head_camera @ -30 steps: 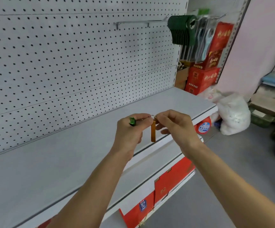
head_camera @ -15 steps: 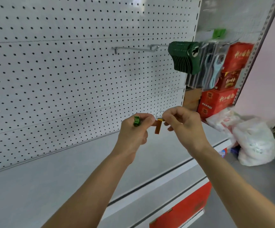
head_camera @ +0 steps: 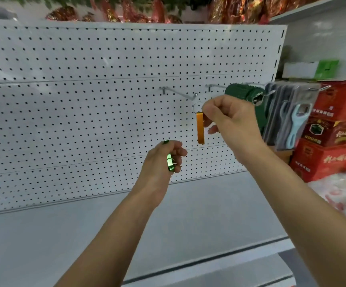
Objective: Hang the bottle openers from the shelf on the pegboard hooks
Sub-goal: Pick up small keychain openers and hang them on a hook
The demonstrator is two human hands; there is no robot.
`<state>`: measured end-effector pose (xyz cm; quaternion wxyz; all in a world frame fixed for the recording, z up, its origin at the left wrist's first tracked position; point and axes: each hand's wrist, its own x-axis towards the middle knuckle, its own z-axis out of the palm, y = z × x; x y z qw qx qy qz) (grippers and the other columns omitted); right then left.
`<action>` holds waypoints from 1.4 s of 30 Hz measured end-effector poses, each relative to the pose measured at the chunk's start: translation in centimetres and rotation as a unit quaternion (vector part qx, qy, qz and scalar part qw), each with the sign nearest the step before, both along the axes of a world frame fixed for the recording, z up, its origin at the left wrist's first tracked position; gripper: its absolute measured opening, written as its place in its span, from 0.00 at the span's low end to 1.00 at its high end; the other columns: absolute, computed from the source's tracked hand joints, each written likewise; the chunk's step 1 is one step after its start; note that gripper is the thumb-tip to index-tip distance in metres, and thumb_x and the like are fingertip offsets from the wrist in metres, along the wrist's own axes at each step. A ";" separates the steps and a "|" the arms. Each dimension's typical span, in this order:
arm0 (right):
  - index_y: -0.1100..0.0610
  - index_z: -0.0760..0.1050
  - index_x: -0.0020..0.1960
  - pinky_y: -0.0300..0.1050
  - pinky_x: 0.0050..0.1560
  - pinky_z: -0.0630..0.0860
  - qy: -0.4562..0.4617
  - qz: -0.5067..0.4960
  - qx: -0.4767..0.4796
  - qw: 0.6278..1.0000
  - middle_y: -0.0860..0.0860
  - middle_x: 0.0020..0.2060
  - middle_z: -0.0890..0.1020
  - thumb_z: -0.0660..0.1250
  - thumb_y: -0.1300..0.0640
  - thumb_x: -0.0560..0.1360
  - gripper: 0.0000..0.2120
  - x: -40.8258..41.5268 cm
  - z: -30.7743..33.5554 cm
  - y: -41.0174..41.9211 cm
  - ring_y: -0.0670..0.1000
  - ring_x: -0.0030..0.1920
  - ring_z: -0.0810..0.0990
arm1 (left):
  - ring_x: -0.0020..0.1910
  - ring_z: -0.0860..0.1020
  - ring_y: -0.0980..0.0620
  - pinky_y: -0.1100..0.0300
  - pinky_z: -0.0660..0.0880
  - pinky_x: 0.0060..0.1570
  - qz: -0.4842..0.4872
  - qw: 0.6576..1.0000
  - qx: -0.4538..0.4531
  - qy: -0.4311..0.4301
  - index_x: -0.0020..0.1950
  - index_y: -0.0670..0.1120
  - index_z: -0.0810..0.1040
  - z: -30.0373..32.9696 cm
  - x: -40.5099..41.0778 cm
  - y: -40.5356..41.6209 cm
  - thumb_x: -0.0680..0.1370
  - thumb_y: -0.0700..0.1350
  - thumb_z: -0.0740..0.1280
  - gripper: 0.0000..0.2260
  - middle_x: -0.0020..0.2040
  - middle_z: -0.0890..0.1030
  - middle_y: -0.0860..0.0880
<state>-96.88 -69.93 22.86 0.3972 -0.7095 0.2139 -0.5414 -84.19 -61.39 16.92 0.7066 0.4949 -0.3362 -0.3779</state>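
ring near the hook tip, two ways to lose an opener

right hand holds the orange bottle opener up in front of the pegboard, thumb and fingers pinched together at its top, where a thin key ring stands above the bar. the bar hangs straight down, free of the board. the ring sits just below the upturned tip of the empty hook, near it but not yet over it, as far as the blurred frame lets me tell.

left hand is lower and well apart from the hook, fingers curled shut around a green bottle opener; only part of it shows past the palm. the shelf below is bare in view.

risks, as i judge them:
- the ring is thin and the hook tip bends upward, so a slightly low or sideways approach would likely knock the ring against the tip instead of threading it.
- the pinch sits right at the ring, so the fingers may block the opening; shifting the grip to clear it could let the opener slip and drop to the shelf.
- letting go before the ring is past the bend could let it slide back off.
- the neighbouring hook, packed with dark green items, is just beside the right hand's knuckles; a wide wrist turn could bump them.
- the green opener is held loosely in a curled fist and could slip while attention is on the hook.
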 end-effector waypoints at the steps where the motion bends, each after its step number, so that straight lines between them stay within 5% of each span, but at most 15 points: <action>1: 0.59 0.78 0.42 0.38 0.33 0.77 0.000 0.010 -0.001 1.000 0.51 0.33 0.81 0.66 0.63 0.76 0.05 0.2 0.5 -0.3 0.45 0.32 0.79 | 0.33 0.72 0.53 0.59 0.68 0.35 0.007 1.000 -0.001 -0.012 0.49 0.41 0.78 0.1 -0.3 -0.1 0.79 0.41 0.60 0.08 0.36 0.81 0.48; 7: 0.58 0.78 0.41 0.40 0.32 0.77 -0.009 0.064 0.039 0.997 0.53 0.34 0.82 0.67 0.62 0.76 0.05 1.5 1.7 -2.2 0.47 0.32 0.79 | 0.35 0.71 0.52 0.58 0.71 0.40 0.047 0.996 0.016 -0.080 0.52 0.43 0.79 0.0 -0.7 -0.1 0.82 0.44 0.58 0.10 0.37 0.79 0.50; 12: 0.62 0.78 0.43 0.40 0.30 0.76 0.000 0.066 0.073 0.995 0.54 0.34 0.81 0.67 0.62 0.76 0.05 2.6 1.2 -3.9 0.46 0.30 0.78 | 0.31 0.72 0.51 0.59 0.71 0.32 0.063 0.997 -0.001 -0.055 0.53 0.45 0.78 0.3 -0.2 0.1 0.83 0.47 0.58 0.11 0.36 0.79 0.49; 30: 0.57 0.75 0.41 0.40 0.36 0.76 0.062 0.028 0.083 0.994 0.57 0.40 0.83 0.60 0.66 0.79 0.10 8.2 1.3 -8.9 0.50 0.34 0.83 | 0.23 0.57 0.55 0.64 0.55 0.23 0.077 0.996 0.016 -0.044 0.59 0.44 0.75 0.6 2.2 -0.5 0.84 0.53 0.54 0.16 0.25 0.62 0.54; 37: 0.58 0.75 0.44 0.40 0.36 0.75 0.056 0.024 0.085 0.994 0.50 0.36 0.82 0.61 0.65 0.79 0.08 8.2 1.3 -8.9 0.44 0.30 0.81 | 0.28 0.71 0.53 0.62 0.65 0.29 0.073 0.997 0.008 0.023 0.54 0.43 0.73 0.9 2.7 -0.4 0.84 0.51 0.54 0.14 0.32 0.78 0.49; 42: 0.57 0.71 0.50 0.45 0.41 0.75 -0.019 -0.007 0.052 0.998 0.52 0.45 0.80 0.63 0.61 0.78 0.02 6.5 -1.9 -6.2 0.49 0.38 0.78 | 0.48 0.84 0.48 0.55 0.76 0.50 0.023 0.997 -0.024 0.074 0.46 0.46 0.67 0.8 2.6 -0.2 0.85 0.50 0.49 0.14 0.51 0.86 0.44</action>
